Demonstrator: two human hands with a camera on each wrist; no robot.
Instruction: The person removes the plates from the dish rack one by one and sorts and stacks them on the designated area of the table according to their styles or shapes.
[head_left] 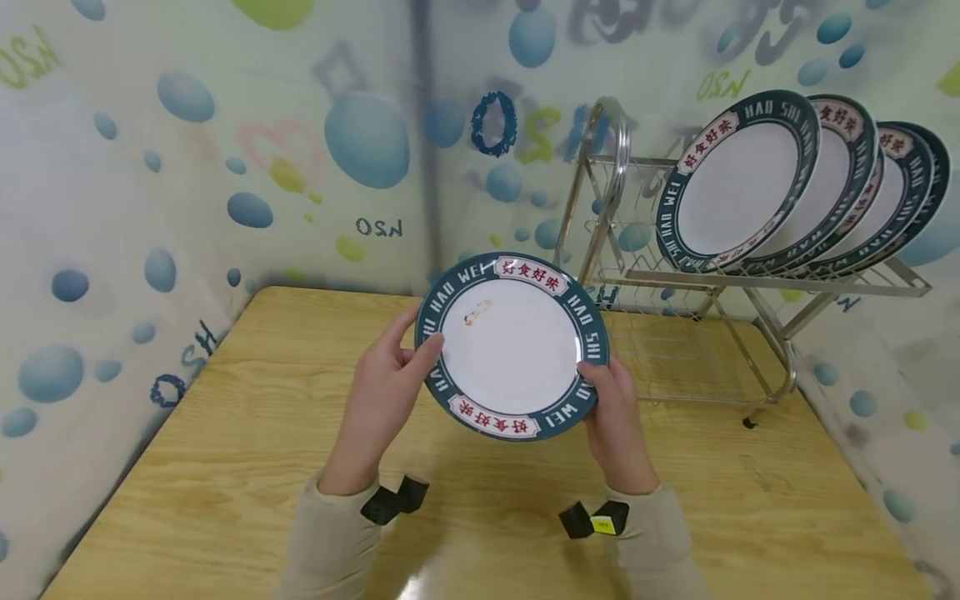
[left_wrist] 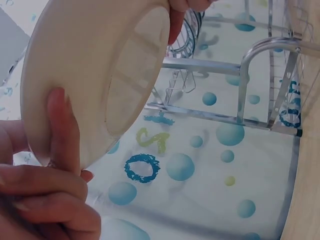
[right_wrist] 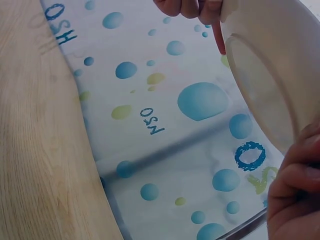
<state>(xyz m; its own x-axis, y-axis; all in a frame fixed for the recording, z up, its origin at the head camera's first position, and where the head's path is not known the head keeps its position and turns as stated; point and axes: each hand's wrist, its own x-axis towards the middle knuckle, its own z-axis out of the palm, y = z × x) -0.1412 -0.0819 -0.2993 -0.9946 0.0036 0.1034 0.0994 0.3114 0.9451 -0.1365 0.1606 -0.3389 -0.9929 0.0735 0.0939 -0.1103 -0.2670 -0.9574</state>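
Both hands hold one round plate (head_left: 510, 346) up over the table, its white face tilted toward the head camera. Its rim is dark green with white letters and red characters, and a small brownish stain (head_left: 477, 312) marks the upper left of the face. The left hand (head_left: 382, 387) grips the left rim, thumb on top and fingers beneath. On the opposite rim the right hand (head_left: 617, 421) pinches with its thumb over the edge. The plain underside (left_wrist: 85, 65) shows in the left wrist view, with a finger pressed along it.
A metal dish rack (head_left: 600, 242) stands at the back right of the wooden table (head_left: 247, 467). Several matching plates (head_left: 738, 187) lean upright on its upper tier. Behind the table hangs a patterned wall covering (head_left: 300, 150).
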